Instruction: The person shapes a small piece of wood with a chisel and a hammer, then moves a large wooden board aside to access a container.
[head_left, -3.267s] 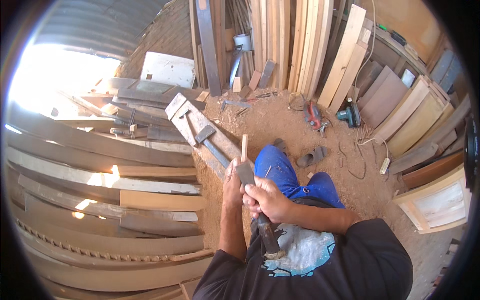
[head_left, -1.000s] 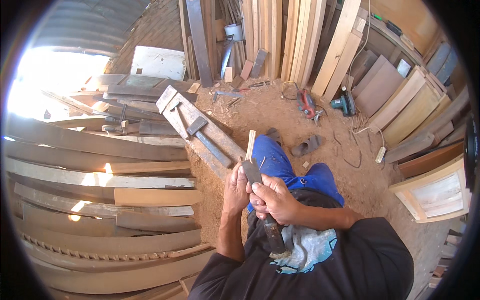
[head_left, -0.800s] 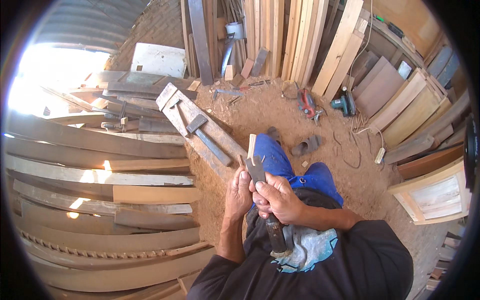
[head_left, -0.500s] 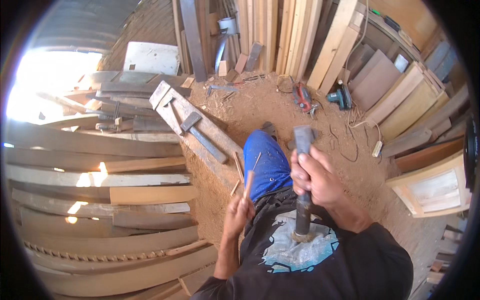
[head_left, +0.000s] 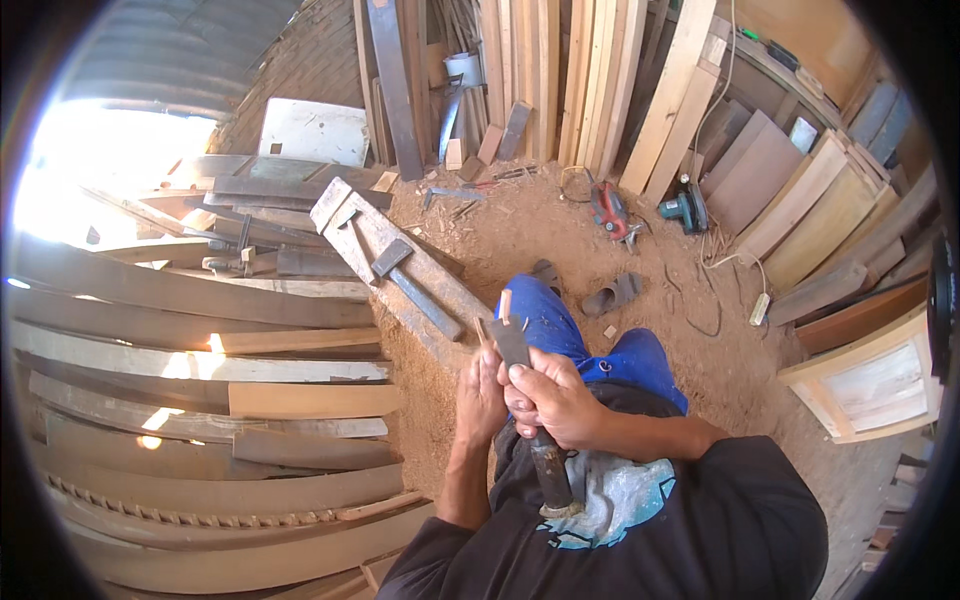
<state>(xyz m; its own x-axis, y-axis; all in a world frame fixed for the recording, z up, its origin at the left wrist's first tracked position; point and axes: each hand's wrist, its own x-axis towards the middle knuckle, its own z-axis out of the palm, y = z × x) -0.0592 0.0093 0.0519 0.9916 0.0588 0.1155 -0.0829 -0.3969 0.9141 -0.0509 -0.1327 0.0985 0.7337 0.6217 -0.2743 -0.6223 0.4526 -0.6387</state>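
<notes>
My right hand (head_left: 556, 402) is wrapped round a wide-bladed chisel (head_left: 551, 472); its dark handle points down toward my shirt and its flat blade points away from me. Pinched in my left hand (head_left: 481, 396) is a thin wooden stick (head_left: 505, 304), whose tip shows past the blade. The blade lies against or just over the stick; exact contact cannot be made out. Both hands are close together above my lap, and the left fingertips are partly hidden behind the chisel.
Ahead to the left, a hammer (head_left: 412, 285) lies on a wooden plank (head_left: 440, 270). Stacked boards (head_left: 310, 401) fill the left side. On the sawdust-covered floor lie a red power tool (head_left: 609, 208), a green power tool (head_left: 683, 211), cords and a sandal (head_left: 612, 293). Upright planks (head_left: 548, 85) stand behind.
My right hand has brought the chisel left and down to the stick. The left hand has shifted slightly, and the stick now points away from me behind the blade.
</notes>
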